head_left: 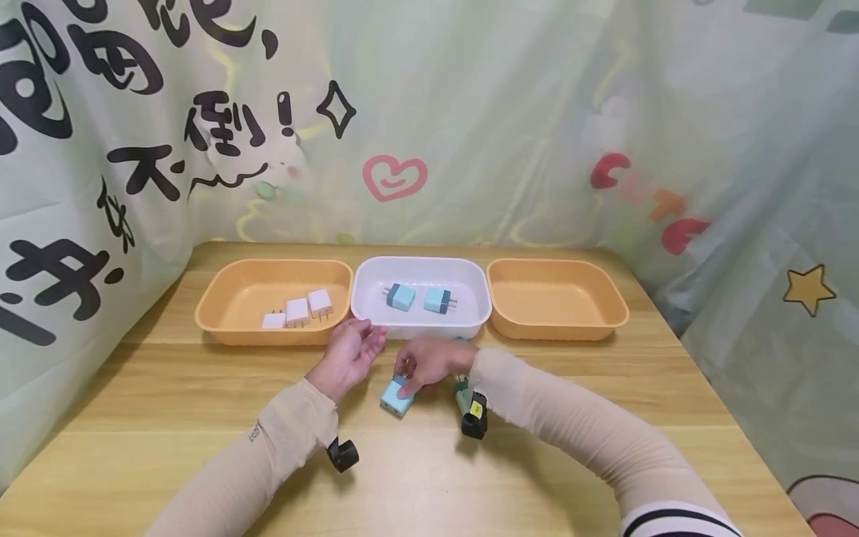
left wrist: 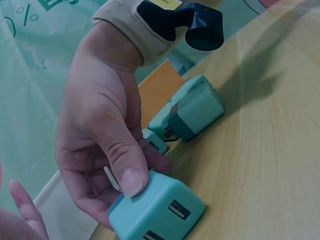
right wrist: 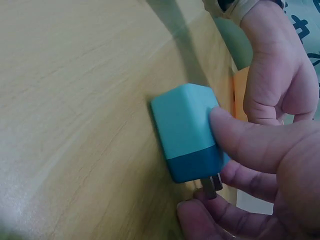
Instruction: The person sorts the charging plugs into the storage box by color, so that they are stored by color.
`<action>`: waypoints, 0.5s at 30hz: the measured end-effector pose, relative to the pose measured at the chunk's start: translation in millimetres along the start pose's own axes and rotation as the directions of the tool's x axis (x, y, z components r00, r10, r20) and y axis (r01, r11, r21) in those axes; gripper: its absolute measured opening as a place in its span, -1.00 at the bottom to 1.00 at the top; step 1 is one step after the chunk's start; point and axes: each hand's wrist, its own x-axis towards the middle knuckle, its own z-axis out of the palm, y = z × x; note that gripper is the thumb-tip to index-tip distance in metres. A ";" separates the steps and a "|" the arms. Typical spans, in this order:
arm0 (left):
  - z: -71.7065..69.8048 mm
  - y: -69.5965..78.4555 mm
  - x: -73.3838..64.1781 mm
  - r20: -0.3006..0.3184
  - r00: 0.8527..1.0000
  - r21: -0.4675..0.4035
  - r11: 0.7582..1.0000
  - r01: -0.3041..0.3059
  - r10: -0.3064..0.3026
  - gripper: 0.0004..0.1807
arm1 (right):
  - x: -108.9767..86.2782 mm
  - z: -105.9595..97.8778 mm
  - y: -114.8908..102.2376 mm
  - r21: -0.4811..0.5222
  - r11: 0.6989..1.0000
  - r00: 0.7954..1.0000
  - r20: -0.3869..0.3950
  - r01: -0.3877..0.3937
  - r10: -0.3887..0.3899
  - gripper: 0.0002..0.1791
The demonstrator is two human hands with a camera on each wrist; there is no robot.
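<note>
Where a printed drape [head_left: 483, 112] backs the wood-grain tabletop [head_left: 201, 432], the head view shows a smooth white tray [head_left: 423, 330] between two round-cornered orange trays [head_left: 557, 328]. Before the white tray, the right hand [head_left: 432, 359] pinches a blue charger [head_left: 393, 403]; the left hand [head_left: 349, 354] holds nothing, its fingers loosely relaxed. The left wrist view shows the right thumb [left wrist: 129, 172] on the charger's block-shaped body, near rectangular ports [left wrist: 179, 210]. The right wrist view shows metal prongs [right wrist: 209, 187] at its dark end [right wrist: 195, 163].
</note>
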 end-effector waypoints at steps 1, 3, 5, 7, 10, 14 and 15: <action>0.1 0.7 -0.2 -0.001 1.000 -0.003 1.000 0.001 -0.001 -0.61 | -0.7 -0.2 -1.0 -0.001 1.000 1.000 0.000 -0.004 0.004 -0.68; 0.5 1.3 0.1 0.001 1.000 -0.005 1.000 0.000 0.000 -0.63 | -1.7 -1.2 -2.0 0.004 1.000 1.000 0.002 -0.007 0.007 -0.71; 1.3 1.5 -0.2 0.002 1.000 -0.008 1.000 -0.004 0.004 -0.68 | -2.4 -2.3 -2.9 -0.004 1.000 1.000 0.004 -0.008 0.008 -0.73; 1.7 1.5 -0.6 0.004 1.000 -0.011 1.000 -0.006 0.006 -0.74 | -2.9 -3.1 -3.2 -0.013 1.000 1.000 0.004 -0.004 0.004 -0.76; 1.1 0.9 -1.0 0.004 1.000 -0.009 1.000 -0.014 0.014 -0.86 | -3.4 -3.2 -3.6 -0.009 1.000 1.000 0.003 0.000 0.000 -0.77; -0.5 0.2 -0.6 0.000 1.000 -0.002 1.000 -0.011 0.011 -0.91 | -2.6 -1.9 -1.9 0.045 0.999 1.000 0.007 -0.004 0.004 -0.72; -0.6 0.1 -0.5 -0.002 1.000 -0.002 1.000 -0.009 0.009 -0.90 | -2.2 -1.7 -1.4 0.056 0.998 1.000 0.006 -0.007 0.006 -0.71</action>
